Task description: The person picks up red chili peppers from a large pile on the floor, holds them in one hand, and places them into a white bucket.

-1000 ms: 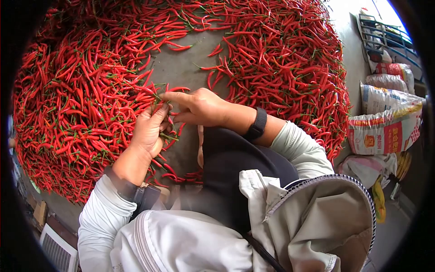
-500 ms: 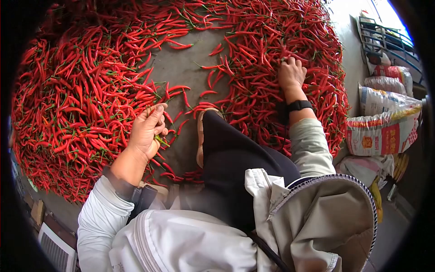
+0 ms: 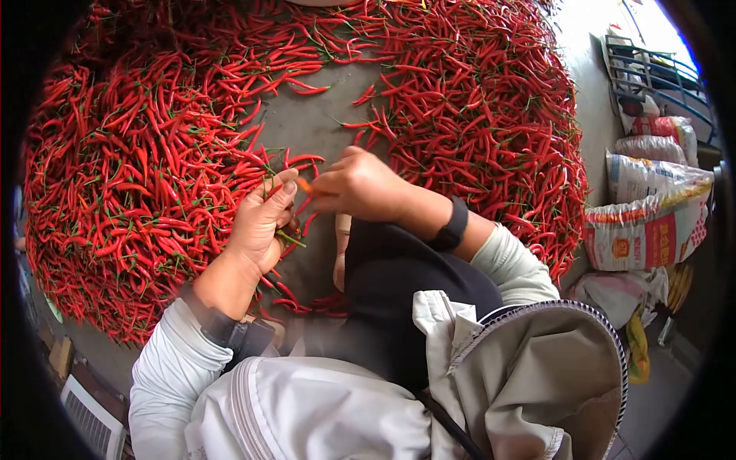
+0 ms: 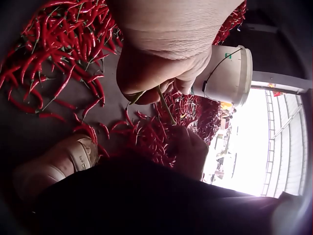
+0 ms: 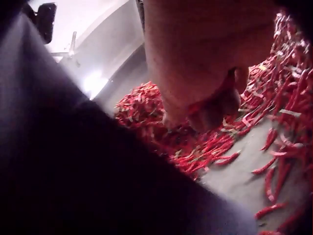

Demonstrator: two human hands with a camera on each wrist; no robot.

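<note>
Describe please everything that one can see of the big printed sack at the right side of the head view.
The sack is whitish, with a red panel bearing large characters, a round orange-red emblem, red dots and a red-and-yellow upper strip. It looks like crinkled, slightly shiny plastic. It stands beside the right-hand chilies, between similar sacks and a crumpled pale bag. No hand touches it; its contents cannot be made out.

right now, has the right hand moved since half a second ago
Yes, the right hand has moved left from the right-hand chilli pile, toward the left hand.
</note>
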